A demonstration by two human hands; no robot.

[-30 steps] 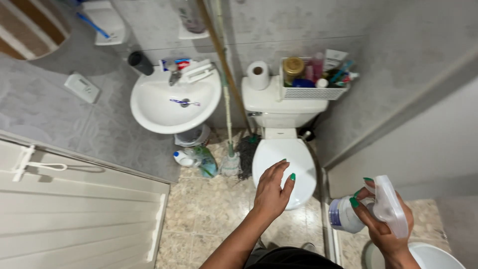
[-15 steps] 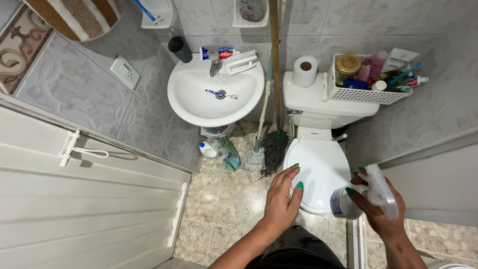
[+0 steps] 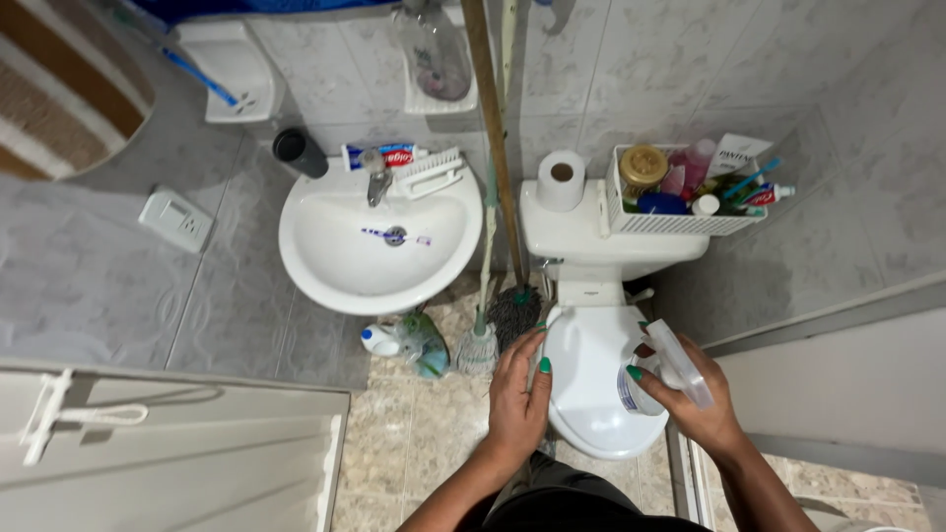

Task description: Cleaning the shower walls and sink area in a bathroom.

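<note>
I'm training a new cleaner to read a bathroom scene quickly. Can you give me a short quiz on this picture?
1. True or false: the right hand holds a spray bottle over the toilet.
2. What does the left hand touch?
A. the sink tap
B. the edge of the toilet lid
C. the toilet roll
3. Fill in: the white basket of toiletries stands on the toilet ____.

Key
1. True.
2. B: its fingertips rest at the lid's left edge, beside the mop.
3. Tank, next to the toilet roll.
</note>
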